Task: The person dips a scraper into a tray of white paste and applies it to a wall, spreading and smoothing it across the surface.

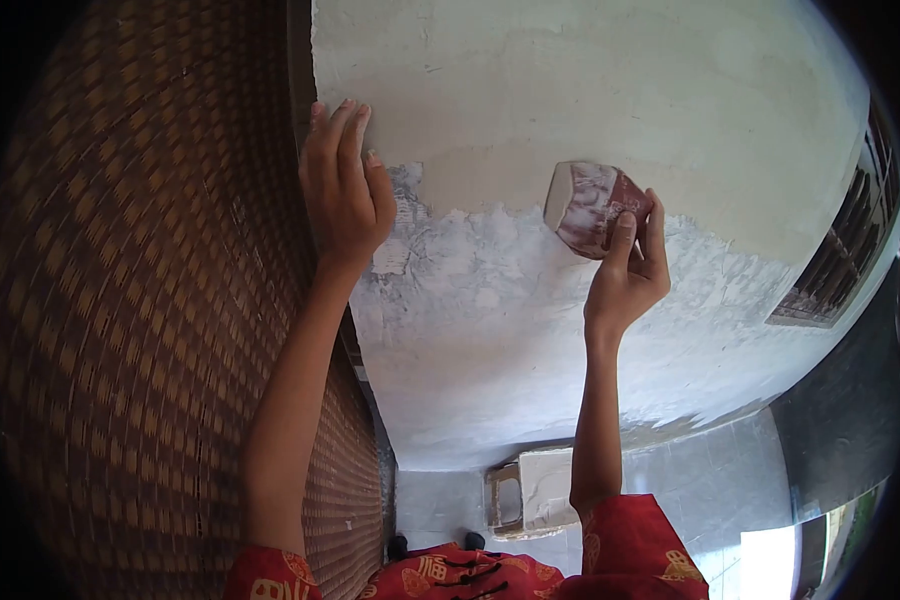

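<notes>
Two bare hands up at one wall (590,90), and here's the right hand (638,222), pinching a single maroon scraper (598,208) between thumb and fingers! The scraper is smeared white, its pale edge facing the left side of the wall, and it sits in front of the line where the wall's smooth cream upper part meets the patchy white-and-grey part; whether it touches the surface, I cannot tell. Over to the left hand (350,190): raised at the wall's left edge, fingers pointing up and slightly spread, thumb apart, whitish marks on the fingertips, and it holds no tool. Left of the wall, one big woven panel (140,300), brown and tan. Out at the wall's right side, one barred opening (838,245). Below the wall, on the grey floor (440,500), one pale, smeared piece of furniture (548,488), plus two dark shoe tips (397,546). Two red, gold-patterned sleeves (635,540) frame the bottom!
</notes>
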Demonstrator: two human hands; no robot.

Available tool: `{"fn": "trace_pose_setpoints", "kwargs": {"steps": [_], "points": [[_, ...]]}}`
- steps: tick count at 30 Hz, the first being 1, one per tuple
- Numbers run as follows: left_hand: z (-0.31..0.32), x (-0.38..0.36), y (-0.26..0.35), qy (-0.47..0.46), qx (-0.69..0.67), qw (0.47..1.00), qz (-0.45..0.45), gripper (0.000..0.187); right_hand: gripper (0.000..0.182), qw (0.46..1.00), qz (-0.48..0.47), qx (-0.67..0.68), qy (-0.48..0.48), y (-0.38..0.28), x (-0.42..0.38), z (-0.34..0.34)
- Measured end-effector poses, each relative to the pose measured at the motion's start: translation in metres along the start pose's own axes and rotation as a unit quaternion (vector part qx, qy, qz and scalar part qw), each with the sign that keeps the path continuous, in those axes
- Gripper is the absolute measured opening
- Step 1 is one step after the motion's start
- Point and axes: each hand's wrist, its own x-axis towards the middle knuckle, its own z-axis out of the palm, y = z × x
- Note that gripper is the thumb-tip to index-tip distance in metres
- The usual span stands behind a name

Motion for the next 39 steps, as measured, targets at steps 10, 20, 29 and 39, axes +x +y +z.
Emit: {"fn": "trace_pose_setpoints", "kwargs": {"steps": [10,20,29,39], "points": [[-0.003,0.001,-0.001,-0.015,-0.005,1.0,0.012,0.04,0.033,0.989,-0.088,-0.026,-0.114,0.006,-0.053,0.056],[-0.003,0.0,0.0,-0.02,-0.001,1.0,-0.001,0.04,0.033,0.991,-0.044,-0.018,-0.127,-0.001,-0.049,0.051],[-0.001,-0.001,-0.002,-0.011,0.001,1.0,0.003,0.04,0.037,0.999,0.029,0.025,-0.006,-0.01,0.003,-0.005],[0.0,0.0,-0.003,0.001,-0.006,1.0,0.001,0.041,0.033,0.995,-0.035,-0.065,-0.069,0.008,-0.022,0.031]]}}
